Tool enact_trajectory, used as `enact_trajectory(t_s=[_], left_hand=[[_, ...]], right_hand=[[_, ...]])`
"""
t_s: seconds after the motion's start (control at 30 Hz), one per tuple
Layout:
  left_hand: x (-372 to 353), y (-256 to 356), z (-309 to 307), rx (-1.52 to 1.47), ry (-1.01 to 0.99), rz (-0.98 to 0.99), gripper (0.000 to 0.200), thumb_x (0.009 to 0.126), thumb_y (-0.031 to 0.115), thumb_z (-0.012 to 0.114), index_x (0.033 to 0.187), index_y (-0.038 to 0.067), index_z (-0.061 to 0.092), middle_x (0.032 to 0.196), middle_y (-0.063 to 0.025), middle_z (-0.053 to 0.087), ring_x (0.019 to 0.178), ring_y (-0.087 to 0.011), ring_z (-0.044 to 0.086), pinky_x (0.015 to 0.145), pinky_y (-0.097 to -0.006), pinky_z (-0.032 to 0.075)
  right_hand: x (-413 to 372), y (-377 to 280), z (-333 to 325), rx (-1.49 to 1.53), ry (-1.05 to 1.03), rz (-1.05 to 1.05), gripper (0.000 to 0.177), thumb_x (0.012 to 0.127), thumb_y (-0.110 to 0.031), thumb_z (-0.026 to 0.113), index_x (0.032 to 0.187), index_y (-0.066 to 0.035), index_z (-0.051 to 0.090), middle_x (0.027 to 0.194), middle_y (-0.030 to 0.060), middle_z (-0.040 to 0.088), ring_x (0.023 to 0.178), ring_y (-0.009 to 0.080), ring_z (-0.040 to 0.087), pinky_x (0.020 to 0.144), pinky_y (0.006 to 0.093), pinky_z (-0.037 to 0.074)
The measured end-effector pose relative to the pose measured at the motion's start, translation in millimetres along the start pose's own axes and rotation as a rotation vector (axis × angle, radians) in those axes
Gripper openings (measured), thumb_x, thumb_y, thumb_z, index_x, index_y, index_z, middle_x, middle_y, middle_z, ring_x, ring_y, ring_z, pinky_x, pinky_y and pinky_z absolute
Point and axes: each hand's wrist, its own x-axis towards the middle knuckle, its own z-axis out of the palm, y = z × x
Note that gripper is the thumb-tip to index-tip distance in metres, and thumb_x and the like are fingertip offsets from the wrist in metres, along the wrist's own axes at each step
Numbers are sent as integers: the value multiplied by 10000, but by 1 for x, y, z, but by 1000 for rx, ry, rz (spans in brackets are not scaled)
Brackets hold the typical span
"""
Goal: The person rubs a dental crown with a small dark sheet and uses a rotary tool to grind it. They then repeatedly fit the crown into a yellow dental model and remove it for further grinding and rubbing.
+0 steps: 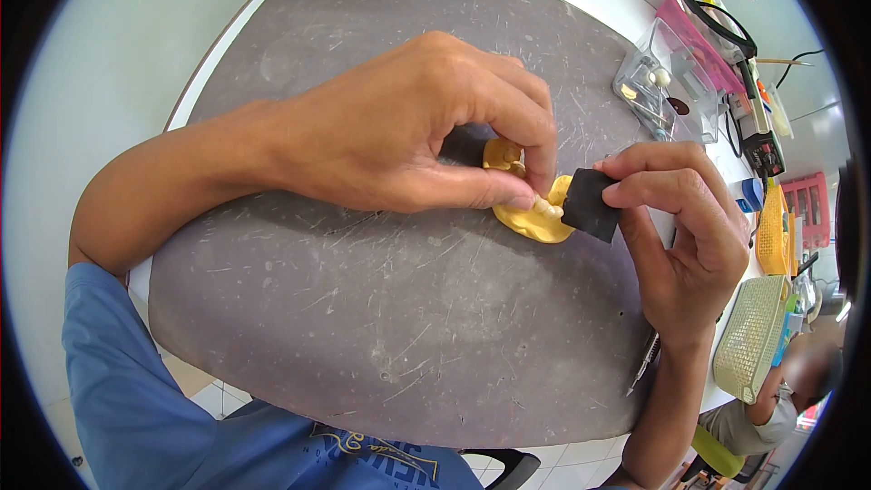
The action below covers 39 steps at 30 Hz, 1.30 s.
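Observation:
A yellow dental cast (537, 229) lies on the grey work mat. On it sits a short row of cream tooth-shaped crowns (547, 208), with the thumb and index finger of my left hand (426, 127) pinched at one end of it. A second, darker yellow piece of cast (501, 153) shows behind those fingers, partly covered by them. From the other side, my right hand (680, 227) grips a small black square sheet (592, 205) between thumb and fingers. The sheet's left edge overlaps the cast beside the crowns.
The scratched grey mat (363, 308) covers the table. By my right forearm lies a thin metal instrument (644, 363). A clear plastic box (667, 91) with small parts stands at the back right, near woven baskets (751, 336). Another person (771, 399) sits at far right.

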Motion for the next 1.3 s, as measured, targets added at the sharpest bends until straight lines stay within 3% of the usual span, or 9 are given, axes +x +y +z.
enact_trajectory(t_s=[0.37,0.63,0.83,1.03,1.3], left_hand=[[0,0,0,59,4,31,89,811,80,790,889,72,750,977,-47,707,911,-194,636,786,-324,505],[0,2,4,106,45,76,215,751,52,824,952,69,748,977,-52,714,932,-209,648,801,-328,524],[0,3,8,106,65,154,237,725,29,834,946,66,759,967,-49,701,917,-218,646,769,-324,538],[1,1,8,96,52,183,174,730,36,835,886,77,771,965,-47,688,909,-201,641,729,-306,537],[0,1,6,98,38,183,141,750,24,827,870,73,769,943,-47,679,909,-199,640,707,-300,531]], right_hand=[[2,0,0,-12,-21,-8,209,753,174,670,897,23,687,964,141,692,909,219,697,800,316,561],[2,-6,4,-77,5,30,423,706,122,691,1115,20,713,950,115,676,838,185,655,749,298,558],[-2,-10,-1,-122,-111,71,437,660,89,718,1087,-2,739,931,88,663,776,164,628,670,298,532],[-3,-6,5,-126,-52,-25,433,612,97,703,1005,-61,793,962,101,685,782,163,653,636,283,535],[-3,-10,6,-141,-50,-57,376,654,71,760,990,-90,810,994,109,723,800,180,714,654,267,574]])
